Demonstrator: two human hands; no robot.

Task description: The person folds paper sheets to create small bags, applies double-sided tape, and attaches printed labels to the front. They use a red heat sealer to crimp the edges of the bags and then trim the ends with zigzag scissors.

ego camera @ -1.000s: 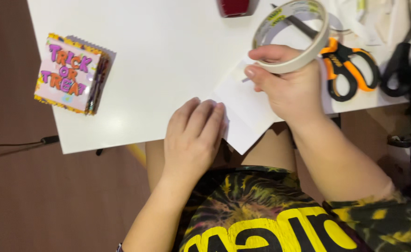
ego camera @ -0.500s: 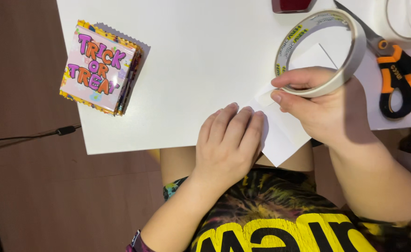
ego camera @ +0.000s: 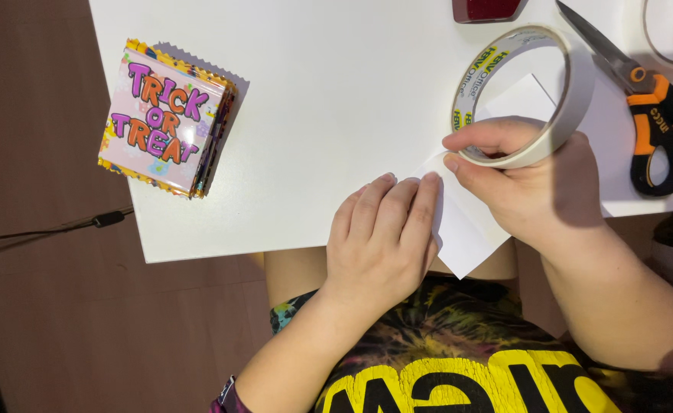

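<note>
My left hand point(ego camera: 386, 233) lies flat, fingers together, pressing down a folded white paper point(ego camera: 470, 229) at the near edge of the white table point(ego camera: 313, 92). My right hand point(ego camera: 531, 183) grips a roll of white tape point(ego camera: 524, 95), thumb and forefinger pinching its lower rim just above the paper. The roll stands tilted on its edge, and part of the paper shows through its hole. The paper's corner hangs over the table edge above my lap.
A stack of colourful printed packets with zigzag edges point(ego camera: 168, 118) sits at the table's left. Orange-and-black scissors point(ego camera: 646, 95) lie at the right. A dark red object point(ego camera: 486, 9) is at the far edge. A black cable point(ego camera: 61, 226) runs across the brown floor.
The view has shifted, so everything sits further right and lower. The tape roll has moved closer to the paper; my left hand stays flat on it.
</note>
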